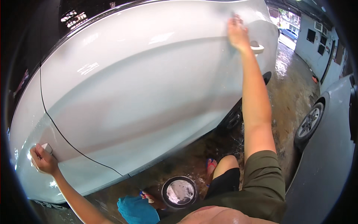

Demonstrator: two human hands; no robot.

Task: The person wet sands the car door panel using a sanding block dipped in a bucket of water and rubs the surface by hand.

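My left hand (43,159) grips a light door handle (47,148) at the lower left of a glossy white car (138,86), its fingers curled round it. My right hand (238,33) reaches to the upper right of the bodywork, above another white handle (257,49). Its fingers are bent over a small blurred item against the paint, too unclear to name. A thin dark seam runs down the panel near my left hand.
A round basin (179,191) of sudsy liquid stands between my sandalled feet, beside a blue cloth (136,211) by my left leg. Along the right are a wet floor (287,87) and a grey car (324,168). A white wall (309,37) and a bright opening lie beyond.
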